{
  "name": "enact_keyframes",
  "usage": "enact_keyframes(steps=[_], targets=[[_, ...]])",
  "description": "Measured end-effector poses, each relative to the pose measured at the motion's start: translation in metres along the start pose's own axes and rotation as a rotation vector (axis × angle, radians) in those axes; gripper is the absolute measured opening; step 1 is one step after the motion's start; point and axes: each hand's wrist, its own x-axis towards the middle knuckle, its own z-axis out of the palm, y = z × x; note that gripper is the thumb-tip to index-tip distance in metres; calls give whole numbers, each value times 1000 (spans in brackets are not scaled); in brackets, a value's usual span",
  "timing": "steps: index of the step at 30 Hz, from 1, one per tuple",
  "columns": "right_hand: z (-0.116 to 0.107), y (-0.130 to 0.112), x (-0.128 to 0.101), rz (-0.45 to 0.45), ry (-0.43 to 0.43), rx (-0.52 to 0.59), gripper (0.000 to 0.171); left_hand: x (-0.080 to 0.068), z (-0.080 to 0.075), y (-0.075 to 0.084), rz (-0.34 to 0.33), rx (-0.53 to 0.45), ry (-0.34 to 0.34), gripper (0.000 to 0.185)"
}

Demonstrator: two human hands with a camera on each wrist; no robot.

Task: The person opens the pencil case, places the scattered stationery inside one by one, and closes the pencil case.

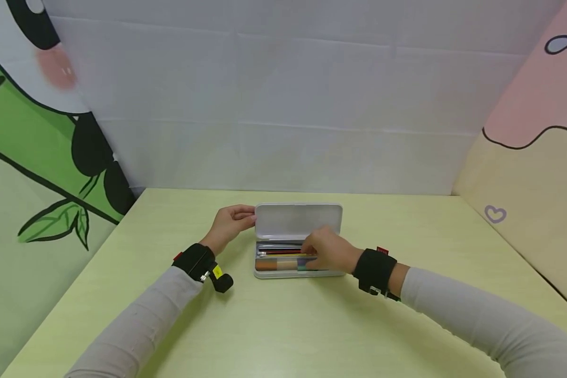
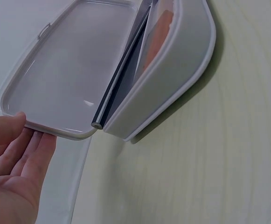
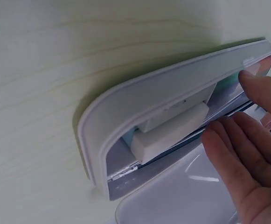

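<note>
A white pencil case (image 1: 288, 275) lies on the table with its lid (image 1: 297, 220) raised at the back. My left hand (image 1: 231, 223) pinches the lid's left edge, thumb on one side and fingers on the other, as the left wrist view shows. Over the right part of the case is my right hand (image 1: 328, 249); its thumb and fingers are apart, and I see nothing held between them. Several pencils (image 1: 279, 254) lie inside, behind an orange-brown piece (image 1: 266, 265). A white block (image 3: 172, 133), perhaps an eraser, sits in the case near the right fingers.
The pale yellow table (image 1: 264, 325) meets a white cloth backdrop (image 1: 288, 105) at its far edge. Painted panels stand on both sides, a green one (image 1: 38, 131) at left and a pink and cream one (image 1: 524, 173) at right.
</note>
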Motion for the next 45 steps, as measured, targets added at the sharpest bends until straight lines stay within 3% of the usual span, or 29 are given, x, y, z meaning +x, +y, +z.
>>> enact_keyframes(steps=[9,15,24,45], targets=[[2,1,1,-4,-63,30,16,0,2,-1,-4,-1,-3,37],[0,7,4,-61,-81,59,13,1,3,-1,0,-3,-2,37],[1,8,4,-104,-70,33,16,0,4,-2,-12,0,0,38],[0,10,2,-51,-63,94,16,-1,3,1,13,14,0,37]])
